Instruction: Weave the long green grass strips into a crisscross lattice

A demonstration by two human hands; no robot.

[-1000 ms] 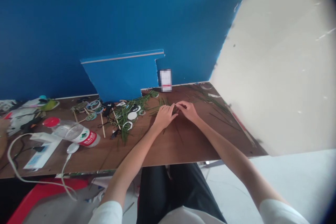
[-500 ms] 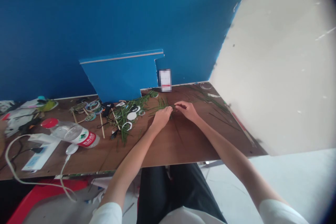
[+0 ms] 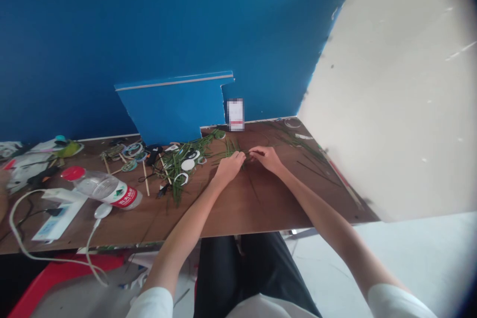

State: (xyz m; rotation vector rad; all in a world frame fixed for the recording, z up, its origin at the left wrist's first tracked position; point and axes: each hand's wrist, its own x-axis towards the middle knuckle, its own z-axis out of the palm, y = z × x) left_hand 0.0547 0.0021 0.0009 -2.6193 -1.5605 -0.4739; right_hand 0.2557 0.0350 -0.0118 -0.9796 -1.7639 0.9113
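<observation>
Both my hands meet over a small patch of green grass-like strips (image 3: 231,147) on the brown table (image 3: 238,213). My left hand (image 3: 231,163) is closed with its fingers bent down on the strips. Just to its right, my right hand (image 3: 265,156) pinches with thumb and forefinger at the ends of the green strips, close to the left fingertips. The fingers partly hide what lies between them. A larger heap of green strips (image 3: 179,159) spreads to the left of my left hand, with white discs (image 3: 188,164) and rings lying on it.
A plastic bottle (image 3: 100,186) lies by a white power strip (image 3: 55,223) with cables at the left. Round trinkets on sticks (image 3: 129,165) stand near a blue board (image 3: 171,109). A white panel (image 3: 391,109) borders the right side. Loose strips (image 3: 316,171) lie there.
Both hands stay almost in place, with only a slight shift of the right fingers. The view has moved very slightly.
</observation>
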